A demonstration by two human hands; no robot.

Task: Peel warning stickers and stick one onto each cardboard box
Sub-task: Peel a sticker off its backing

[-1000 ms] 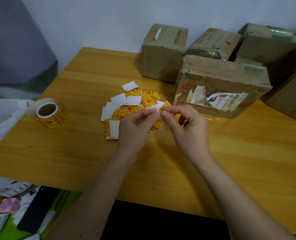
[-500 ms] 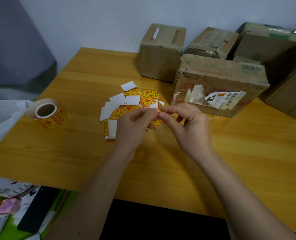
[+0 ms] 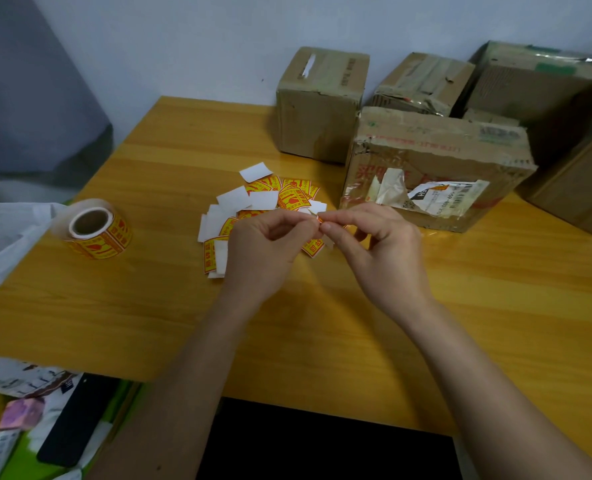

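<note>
One sticker roll (image 3: pixel 95 230) is lying on its side at the left of the wooden table (image 3: pixel 460 323). One loose pile of cut stickers (image 3: pixel 253 206) is sitting mid-table. Just in front of it, the left hand (image 3: pixel 266 247) and right hand (image 3: pixel 381 251) are together pinching one small sticker (image 3: pixel 318 218), mostly hidden by fingertips. At the right, four, perhaps five, cardboard boxes (image 3: pixel 436 161) are crowding against the wall.

left hand (image 3: pixel 263 244) and right hand (image 3: pixel 381 244) pinch one sticker (image 3: pixel 318 220) between them; roll (image 3: pixel 97 230) at nine o'clock, boxes (image 3: pixel 433 168) at one.
</note>
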